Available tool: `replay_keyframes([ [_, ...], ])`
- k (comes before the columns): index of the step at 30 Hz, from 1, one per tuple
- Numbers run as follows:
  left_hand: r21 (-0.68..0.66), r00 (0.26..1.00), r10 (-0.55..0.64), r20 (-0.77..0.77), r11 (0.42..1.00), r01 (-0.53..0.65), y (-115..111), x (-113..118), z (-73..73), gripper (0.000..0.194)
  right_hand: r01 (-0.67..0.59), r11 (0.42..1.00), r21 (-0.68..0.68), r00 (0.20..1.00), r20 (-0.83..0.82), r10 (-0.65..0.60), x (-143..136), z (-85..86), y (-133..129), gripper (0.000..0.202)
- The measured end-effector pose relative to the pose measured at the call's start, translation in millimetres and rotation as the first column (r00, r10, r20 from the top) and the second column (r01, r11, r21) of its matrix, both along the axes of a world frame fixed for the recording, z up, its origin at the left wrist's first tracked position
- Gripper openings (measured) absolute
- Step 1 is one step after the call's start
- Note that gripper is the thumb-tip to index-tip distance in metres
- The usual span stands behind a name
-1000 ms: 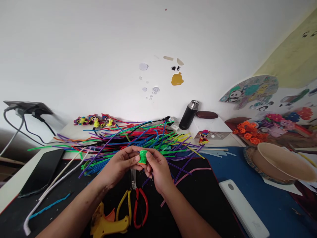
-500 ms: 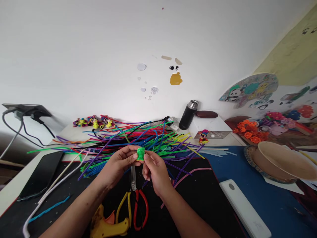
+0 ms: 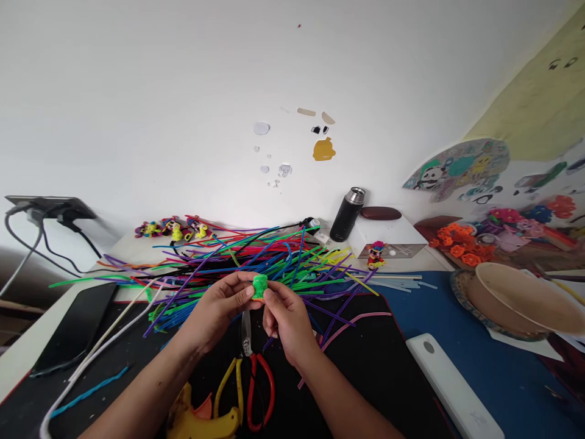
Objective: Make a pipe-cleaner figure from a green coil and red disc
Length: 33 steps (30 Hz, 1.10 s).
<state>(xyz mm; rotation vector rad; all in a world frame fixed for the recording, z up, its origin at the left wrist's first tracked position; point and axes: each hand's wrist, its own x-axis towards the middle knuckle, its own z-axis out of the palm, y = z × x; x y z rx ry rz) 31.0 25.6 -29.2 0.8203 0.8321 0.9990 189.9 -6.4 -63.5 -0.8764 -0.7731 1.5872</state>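
Note:
A small green piece of coiled pipe cleaner (image 3: 260, 284) with an orange lower edge is held up over the black mat. My left hand (image 3: 223, 306) pinches its left side between thumb and fingers. From the right, my right hand (image 3: 287, 317) grips the lower right of the same piece with thumb and forefinger. Just below the hands lie red-handled scissors (image 3: 261, 390) and a tool with yellow handles (image 3: 228, 384), its jaws hidden. A yellow glue gun (image 3: 203, 424) rests at the front edge of view. Behind the hands spreads a heap of coloured pipe cleaners (image 3: 269, 253).
A dark phone (image 3: 75, 329) and a white cable (image 3: 98, 347) lie on the left. Several small figures (image 3: 173, 228) sit at the back. To the right are a black thermos (image 3: 348, 213), a white box (image 3: 388, 231), a white power bank-like block (image 3: 452, 387) and bowls (image 3: 525, 299).
The green piece is turned slightly in my fingers, which still hold it at both sides. The view has shifted a little; the tools lie as before.

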Motion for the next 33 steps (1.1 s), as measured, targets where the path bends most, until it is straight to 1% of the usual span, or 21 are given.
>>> replay_keyframes([
  [8, -0.018, 0.999, 0.045, 0.028, 0.999, -0.045, 0.0, 2.7, -1.7, 0.042, -0.008, 1.000, -0.004, 1.000, -0.014, 0.008, -0.6, -0.5, 0.7, 0.065],
  [14, -0.044, 0.998, 0.046, 0.039, 0.998, -0.044, -0.9, 3.5, -1.2, 0.044, 0.006, 1.000, 0.003, 0.999, -0.034, -0.006, -2.9, -1.1, -0.6, 0.063],
  [19, -0.047, 0.998, 0.049, 0.039, 0.998, -0.047, -0.2, 2.1, -4.0, 0.044, -0.003, 1.000, 0.002, 0.999, -0.037, 0.003, -2.9, 0.5, -0.2, 0.065],
  [23, 0.003, 0.999, 0.049, -0.022, 0.999, -0.049, -0.3, 0.9, -6.0, 0.043, 0.007, 1.000, -0.020, 0.999, -0.033, -0.008, -2.4, -0.7, 1.3, 0.066],
  [28, 0.108, 0.987, 0.032, -0.160, 0.994, -0.014, -1.4, 0.3, -7.0, 0.045, 0.004, 1.000, -0.029, 1.000, -0.006, -0.004, -2.0, -1.7, 1.8, 0.065],
  [33, 0.203, 0.964, 0.048, -0.262, 0.979, 0.007, -3.5, 1.4, -4.2, 0.046, 0.011, 1.000, -0.027, 1.000, 0.022, -0.011, -2.3, -2.7, 1.2, 0.060],
])
